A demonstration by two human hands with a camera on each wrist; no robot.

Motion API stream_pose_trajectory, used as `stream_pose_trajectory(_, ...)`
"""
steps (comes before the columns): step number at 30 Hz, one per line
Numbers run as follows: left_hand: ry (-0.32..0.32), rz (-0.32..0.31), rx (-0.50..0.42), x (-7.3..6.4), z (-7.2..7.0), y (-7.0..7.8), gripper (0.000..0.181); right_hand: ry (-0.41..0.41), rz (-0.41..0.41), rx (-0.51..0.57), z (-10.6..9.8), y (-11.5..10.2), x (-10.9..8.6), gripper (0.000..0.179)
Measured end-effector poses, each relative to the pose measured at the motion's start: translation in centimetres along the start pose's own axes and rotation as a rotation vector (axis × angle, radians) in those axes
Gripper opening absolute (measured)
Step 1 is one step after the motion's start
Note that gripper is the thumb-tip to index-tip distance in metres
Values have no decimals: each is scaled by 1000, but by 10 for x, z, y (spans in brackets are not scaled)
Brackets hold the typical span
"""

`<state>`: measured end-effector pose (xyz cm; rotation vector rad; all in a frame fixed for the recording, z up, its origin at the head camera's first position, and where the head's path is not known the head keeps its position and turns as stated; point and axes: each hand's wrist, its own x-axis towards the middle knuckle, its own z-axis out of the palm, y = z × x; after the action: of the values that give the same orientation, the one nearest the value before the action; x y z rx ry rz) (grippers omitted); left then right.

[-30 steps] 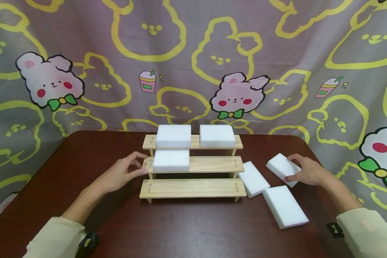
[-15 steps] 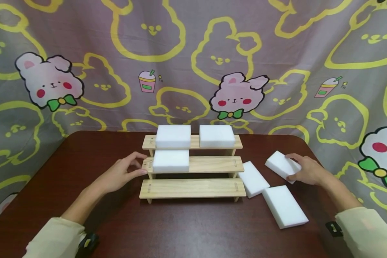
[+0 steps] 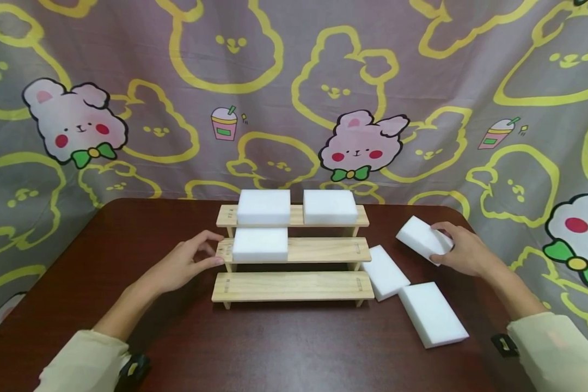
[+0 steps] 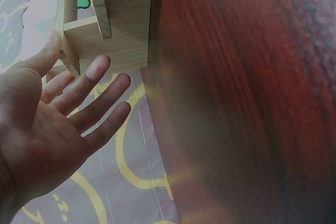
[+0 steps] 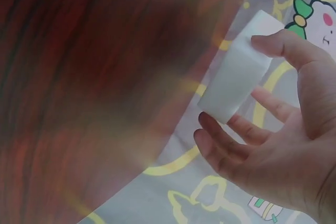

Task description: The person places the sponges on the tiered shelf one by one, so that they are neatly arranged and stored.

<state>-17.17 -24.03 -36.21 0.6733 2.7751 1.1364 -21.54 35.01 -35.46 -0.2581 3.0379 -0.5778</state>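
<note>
A three-step wooden display stand (image 3: 299, 286) stands mid-table. My left hand (image 3: 178, 267) grips the left end of its middle step, thumb at the front edge and index finger at the back; the other fingers (image 4: 107, 95) stick out loosely in the left wrist view. At the right, my right hand (image 3: 467, 250) pinches a white foam block (image 3: 421, 238) between thumb and fingers. In the right wrist view that foam block (image 5: 233, 72) is held tilted, raised off the table. Two white foam blocks sit on the top step, and another block (image 3: 261, 243) on the middle step's left.
Two more foam blocks lie on the dark brown table (image 3: 294, 348): one block (image 3: 384, 272) against the stand's right side, the other block (image 3: 433, 314) nearer the front. A patterned curtain (image 3: 274, 98) hangs behind the table.
My right hand has moved the foam block up and slightly left, away from the two blocks on the table. The left hand and the stand stay in place.
</note>
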Motion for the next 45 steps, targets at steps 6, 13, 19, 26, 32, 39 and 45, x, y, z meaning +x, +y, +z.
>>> stream_pose_trajectory(6, 1, -6, -10, -1, 0, 0, 42, 37, -53, 7, -1, -12, 2, 70)
stream_pose_trajectory(13, 2, -11, -6, -1, 0, 0, 43, 78, -105, 13, -2, -23, 2, 67)
stream_pose_trajectory(19, 2, -10, -4, -1, 0, -1, 43, 87, -117, 27, -3, -31, 0, 66)
stream_pose_trajectory(26, 0, -2, -5, 0, 0, -3, 43, 103, -158, 42, -5, -37, -2, 63)
stream_pose_trajectory(32, -6, -4, -14, -1, 0, -3, 44, 92, -201, 85, -4, -41, -6, 61)
stream_pose_trajectory(39, -9, -14, -16, -1, 1, -1, 43, 67, -203, 122, -4, -44, -9, 58)
stream_pose_trajectory(45, -6, -9, -15, 0, 1, -1, 43, 82, -224, 157, -4, -43, -12, 57)
